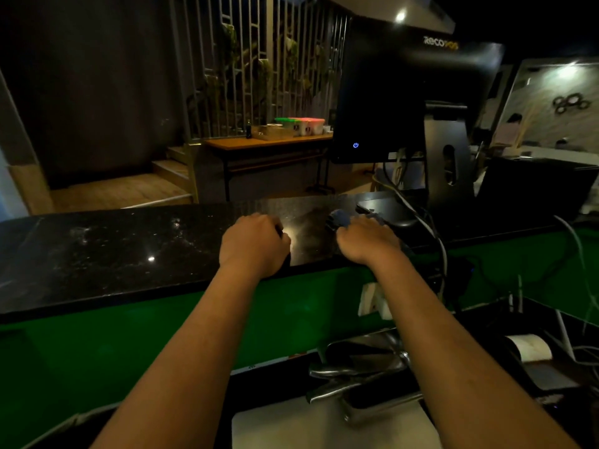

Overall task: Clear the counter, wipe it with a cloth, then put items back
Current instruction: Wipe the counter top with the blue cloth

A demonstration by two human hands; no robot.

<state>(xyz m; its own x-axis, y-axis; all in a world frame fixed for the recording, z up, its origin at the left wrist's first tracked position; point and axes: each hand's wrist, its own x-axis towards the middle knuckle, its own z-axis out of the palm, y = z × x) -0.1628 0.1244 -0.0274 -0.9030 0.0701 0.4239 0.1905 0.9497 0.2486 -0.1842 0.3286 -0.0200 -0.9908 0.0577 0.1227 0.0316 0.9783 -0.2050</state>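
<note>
The black speckled stone counter (129,247) runs across the view, dimly lit. My right hand (366,241) presses down on a dark blue-grey cloth (338,218) that bunches out past the fingers, just left of the monitor's base. My left hand (254,243) rests on the counter near its front edge with the fingers curled into a fist. Something dark shows at its fingertips, but I cannot tell what it is. A pale wet or shiny patch (303,236) lies on the stone between the two hands.
A black point-of-sale monitor (398,98) on a grey stand (449,163) fills the counter's right end, with cables (434,234) trailing over the edge. Below are a green counter front (129,335), metal scoops (363,361) and a receipt printer (531,350). Beyond the counter, a wooden table (269,142) holds lidded tubs.
</note>
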